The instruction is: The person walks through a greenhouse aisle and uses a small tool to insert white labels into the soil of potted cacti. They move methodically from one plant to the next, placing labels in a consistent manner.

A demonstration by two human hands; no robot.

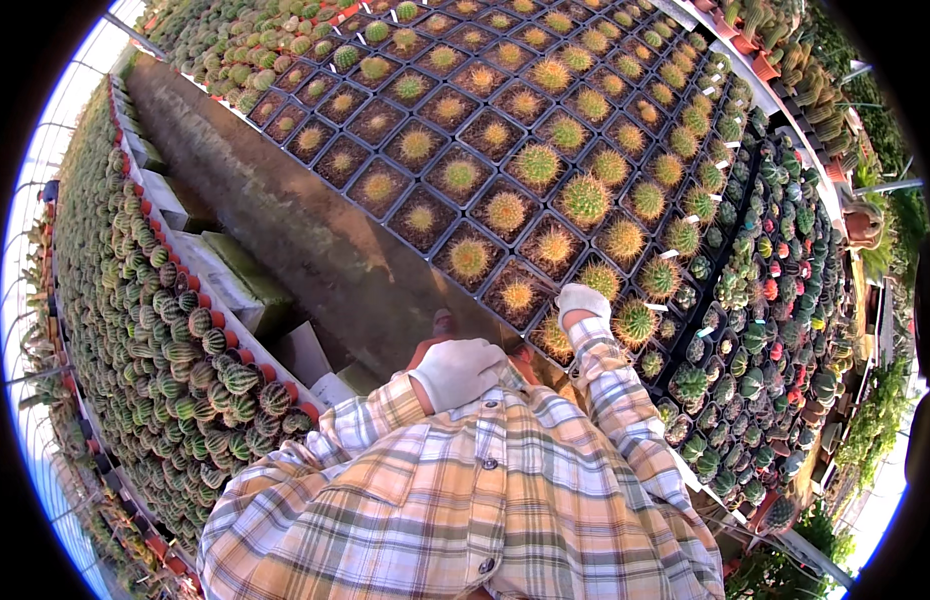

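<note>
My left hand (457,373), in a pale glove, lies against the front of my plaid shirt, its fingers together and bent; its palm side is hidden. Over the near edge of the cactus bench is my right hand (583,301), also gloved, with the fingers curled. Something thin seems to extend from it towards a square black pot holding a golden-spined cactus (517,296); I cannot tell what it is. A greener round cactus (600,280) grows just beyond that hand, and another spiny one (634,322) stands to its right.
Rows of square black pots with round cacti (460,175) cover the bench ahead. White plant labels (669,254) stand along its right part. Small grafted cacti (769,289) fill the far right. Across a dirt path (285,225), striped cacti (172,360) crowd another bench edged by concrete blocks (219,281).
</note>
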